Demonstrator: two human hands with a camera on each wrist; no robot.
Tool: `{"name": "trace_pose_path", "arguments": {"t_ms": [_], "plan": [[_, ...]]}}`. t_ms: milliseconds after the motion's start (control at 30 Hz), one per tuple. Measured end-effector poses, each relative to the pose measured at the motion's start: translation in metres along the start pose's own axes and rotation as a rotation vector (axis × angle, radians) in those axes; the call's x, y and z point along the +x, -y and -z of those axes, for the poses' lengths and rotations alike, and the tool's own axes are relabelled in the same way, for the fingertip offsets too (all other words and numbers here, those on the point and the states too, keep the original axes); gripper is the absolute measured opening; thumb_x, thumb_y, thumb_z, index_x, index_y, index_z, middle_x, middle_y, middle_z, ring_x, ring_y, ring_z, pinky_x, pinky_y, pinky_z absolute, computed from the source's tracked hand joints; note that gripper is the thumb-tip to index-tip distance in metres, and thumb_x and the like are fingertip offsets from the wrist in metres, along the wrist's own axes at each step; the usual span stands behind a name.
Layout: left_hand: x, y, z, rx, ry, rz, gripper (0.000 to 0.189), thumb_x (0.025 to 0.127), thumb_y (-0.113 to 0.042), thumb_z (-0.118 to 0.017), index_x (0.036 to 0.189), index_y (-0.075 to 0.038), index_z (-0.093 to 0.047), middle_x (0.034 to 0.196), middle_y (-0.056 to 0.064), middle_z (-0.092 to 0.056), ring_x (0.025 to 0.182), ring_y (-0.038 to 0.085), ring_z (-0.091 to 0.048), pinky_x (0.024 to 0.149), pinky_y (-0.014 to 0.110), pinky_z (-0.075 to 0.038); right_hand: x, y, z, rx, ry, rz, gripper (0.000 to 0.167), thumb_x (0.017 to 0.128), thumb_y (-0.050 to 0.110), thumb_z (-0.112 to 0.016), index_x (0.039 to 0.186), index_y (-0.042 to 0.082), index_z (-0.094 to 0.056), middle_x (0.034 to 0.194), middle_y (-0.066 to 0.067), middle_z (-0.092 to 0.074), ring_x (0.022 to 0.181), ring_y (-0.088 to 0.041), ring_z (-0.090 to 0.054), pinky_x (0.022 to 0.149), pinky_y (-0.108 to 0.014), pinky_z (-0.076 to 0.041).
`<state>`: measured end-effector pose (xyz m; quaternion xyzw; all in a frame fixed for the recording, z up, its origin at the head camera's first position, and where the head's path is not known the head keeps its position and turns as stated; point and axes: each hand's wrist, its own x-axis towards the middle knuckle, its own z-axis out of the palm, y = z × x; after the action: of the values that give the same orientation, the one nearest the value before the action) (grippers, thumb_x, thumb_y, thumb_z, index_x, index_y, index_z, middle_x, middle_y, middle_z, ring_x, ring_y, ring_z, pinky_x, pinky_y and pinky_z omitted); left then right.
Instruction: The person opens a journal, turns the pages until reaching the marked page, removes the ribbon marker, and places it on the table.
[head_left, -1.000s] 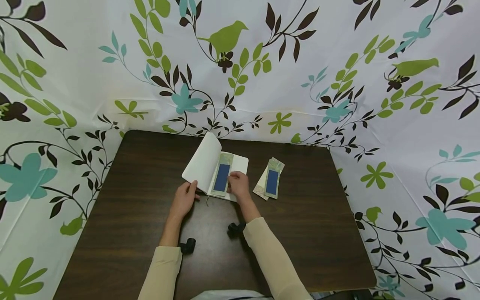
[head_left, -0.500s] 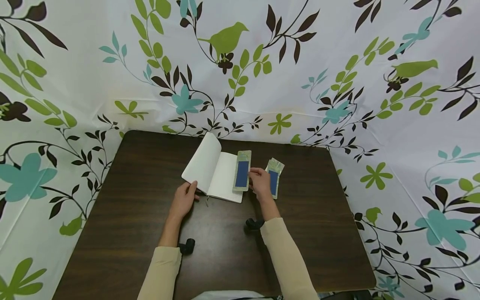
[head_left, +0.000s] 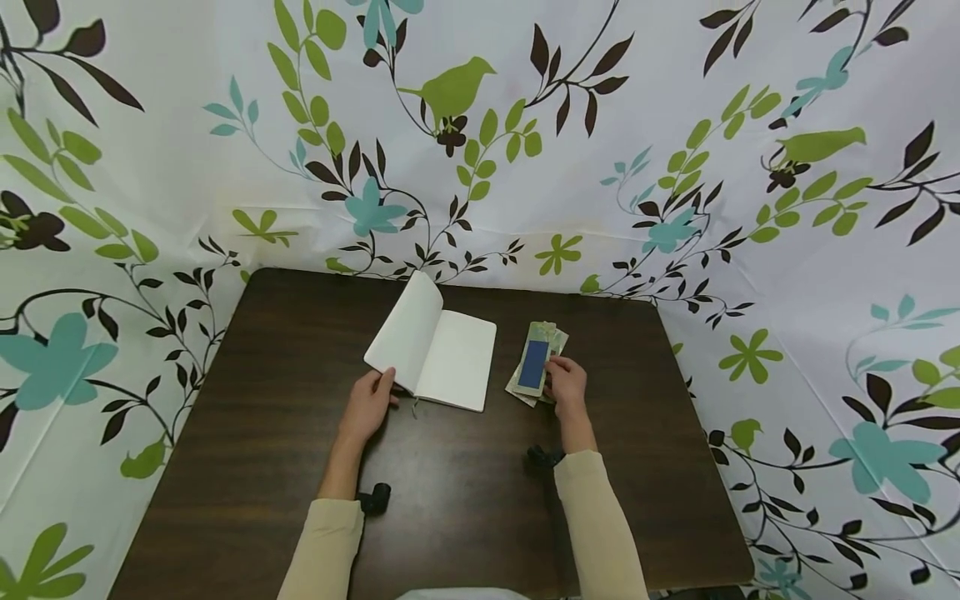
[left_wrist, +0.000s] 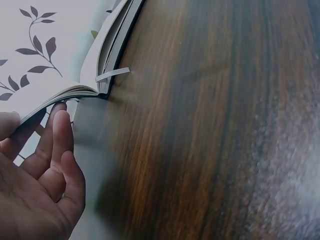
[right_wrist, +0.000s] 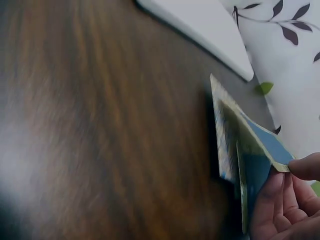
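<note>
An open notebook (head_left: 455,360) with blank white pages lies on the table, its left side raised. My left hand (head_left: 368,399) grips the near corner of that raised side, thumb on the page and fingers beneath the cover, as the left wrist view shows. My right hand (head_left: 567,382) pinches the right edge of a long pale-green card (head_left: 534,364) with a blue panel. In the right wrist view this card (right_wrist: 270,140) is tilted above other cards (right_wrist: 223,145). Those underlying cards are mostly hidden from the head view.
A dark wood-grain table (head_left: 450,492) carries everything. Behind it hangs a white curtain (head_left: 570,175) printed with leaves, birds and flowers. A thin ribbon (left_wrist: 113,74) sticks out from the notebook's spine. Small black devices (head_left: 375,499) are worn at both wrists.
My right hand has carried the blue-panelled card from the notebook's right page rightward to above the other cards. My left hand still holds the notebook's left side.
</note>
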<state>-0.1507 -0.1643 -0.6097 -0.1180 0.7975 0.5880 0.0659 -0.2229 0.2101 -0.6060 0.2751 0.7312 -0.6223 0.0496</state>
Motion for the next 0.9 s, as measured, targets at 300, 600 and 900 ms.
{"name": "trace_pose_path", "arguments": {"t_ms": [300, 600, 900], "plan": [[-0.001, 0.001, 0.001, 0.002, 0.009, -0.008, 0.05, 0.116, -0.046, -0.048, 0.116, -0.001, -0.07, 0.11, 0.023, -0.077, 0.093, 0.032, -0.076, 0.087, 0.039, -0.05, -0.001, -0.014, 0.004, -0.01, -0.1, 0.153, 0.032, 0.113, 0.017, -0.057, 0.139, 0.0, -0.062, 0.138, -0.021, -0.057, 0.12, -0.034, -0.055, 0.096, -0.045, -0.046], [-0.001, 0.0, 0.001, -0.005, 0.007, -0.006, 0.051, 0.115, -0.047, -0.048, 0.113, 0.0, -0.071, 0.1, 0.023, -0.074, 0.086, 0.033, -0.071, 0.079, 0.036, -0.049, -0.003, -0.008, -0.014, -0.088, -0.153, 0.399, 0.023, 0.11, 0.014, -0.061, 0.122, -0.002, -0.073, 0.119, -0.021, -0.07, 0.103, -0.026, -0.061, 0.087, -0.033, -0.047], [-0.002, 0.001, 0.002, 0.011, -0.004, -0.019, 0.052, 0.115, -0.048, -0.049, 0.109, -0.002, -0.073, 0.096, 0.022, -0.071, 0.083, 0.03, -0.063, 0.078, 0.036, -0.046, -0.04, -0.011, -0.06, -0.49, 0.302, 0.659, 0.032, 0.11, 0.025, -0.065, 0.136, 0.008, -0.069, 0.132, -0.01, -0.069, 0.123, -0.03, -0.065, 0.101, -0.048, -0.054]]}}
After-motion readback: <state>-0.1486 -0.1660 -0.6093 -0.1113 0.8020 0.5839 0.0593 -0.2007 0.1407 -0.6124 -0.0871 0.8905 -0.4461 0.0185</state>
